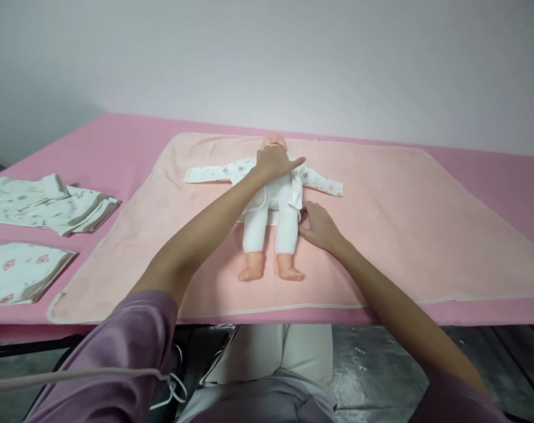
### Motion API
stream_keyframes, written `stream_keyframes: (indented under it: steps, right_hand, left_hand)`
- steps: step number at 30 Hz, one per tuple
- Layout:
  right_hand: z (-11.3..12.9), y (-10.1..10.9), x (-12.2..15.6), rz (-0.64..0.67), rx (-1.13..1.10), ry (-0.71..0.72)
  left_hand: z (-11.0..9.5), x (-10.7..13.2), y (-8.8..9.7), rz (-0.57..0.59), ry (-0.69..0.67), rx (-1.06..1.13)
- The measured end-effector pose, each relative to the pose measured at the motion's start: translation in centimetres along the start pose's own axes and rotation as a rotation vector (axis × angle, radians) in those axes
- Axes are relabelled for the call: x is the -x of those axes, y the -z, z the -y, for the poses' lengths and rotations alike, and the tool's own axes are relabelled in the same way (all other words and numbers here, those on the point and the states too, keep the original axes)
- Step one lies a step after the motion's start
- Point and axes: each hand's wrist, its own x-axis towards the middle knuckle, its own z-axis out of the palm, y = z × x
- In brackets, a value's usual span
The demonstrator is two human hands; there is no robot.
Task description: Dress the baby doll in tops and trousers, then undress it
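A baby doll (288,232) in white lower clothing lies on its back with its bare feet toward me. A white printed baby shirt (244,169) is spread around it, sleeves out to both sides and front panels apart. My left hand (275,163) rests over the doll's upper chest, just below its face, thumb stretched out to the right; its other fingers are partly hidden. Beside the doll's hip, my right hand (322,226) is closed, its fingertips pinching the shirt's lower right edge.
Under the doll is a peach blanket (403,235) on a pink-covered table (134,132). Folded printed baby clothes (46,202) and another folded printed cloth (24,271) lie at the left. A pale wall (267,64) stands behind. A cord (94,373) crosses near my left sleeve.
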Motion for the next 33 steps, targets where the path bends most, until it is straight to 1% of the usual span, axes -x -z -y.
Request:
stream_keyframes:
  steps: [2,4,6,8,10,12,14,15,17,19,21,24,27,31,33]
  right_hand:
    - [-0.3,-0.6,0.0,-0.013,0.065,-0.025]
    - [-0.2,-0.8,0.1,-0.018,0.100,-0.053]
    - [0.0,-0.7,0.3,-0.014,0.086,-0.099]
    - [0.1,-0.4,0.5,-0.008,0.058,-0.158]
    - [0.0,-0.1,0.8,0.002,0.040,-0.206]
    - [0.0,0.1,1.1,0.003,0.037,-0.238]
    - [0.0,0.2,1.3,-0.044,0.027,-0.246]
    - [0.1,0.2,1.4,-0.089,0.009,-0.230]
    - [0.5,0.1,1.6,-0.196,-0.052,-0.146]
    - [0.9,0.0,1.6,-0.288,-0.112,-0.019]
    - [1.4,-0.2,1.5,-0.327,-0.127,0.109]
    - [2.0,-0.6,1.3,-0.344,-0.096,0.232]
    - [1.9,-0.9,1.2,-0.352,-0.086,0.312]
    - [1.8,-1.0,1.4,-0.303,-0.121,0.469]
    - [1.9,-0.9,1.5,-0.294,-0.126,0.496]
  left_hand:
    - [-0.2,-1.1,-1.6,-0.019,0.080,-0.110]
    - [-0.4,-1.6,-1.8,-0.028,0.138,-0.182]
    - [-0.8,-1.6,-0.9,0.022,0.194,-0.219]
    - [-1.2,-1.2,0.6,0.108,0.262,-0.239]
    - [-1.3,-0.5,2.1,0.171,0.288,-0.230]
    - [-1.2,0.2,3.2,0.190,0.274,-0.199]
    - [-0.9,0.9,3.5,0.177,0.264,-0.160]
    - [-0.8,1.2,3.5,0.161,0.265,-0.138]
    - [-0.5,1.5,3.4,0.126,0.271,-0.093]
    - [-0.3,1.7,3.4,0.098,0.277,-0.028]
    - [-0.1,1.8,3.6,0.086,0.291,0.066]
    - [0.4,1.8,4.3,0.093,0.323,0.210]
    - [1.0,1.6,4.7,0.097,0.332,0.257]
    - [1.8,1.2,4.2,0.050,0.306,0.237]
    - [2.4,1.1,3.8,-0.007,0.246,0.260]
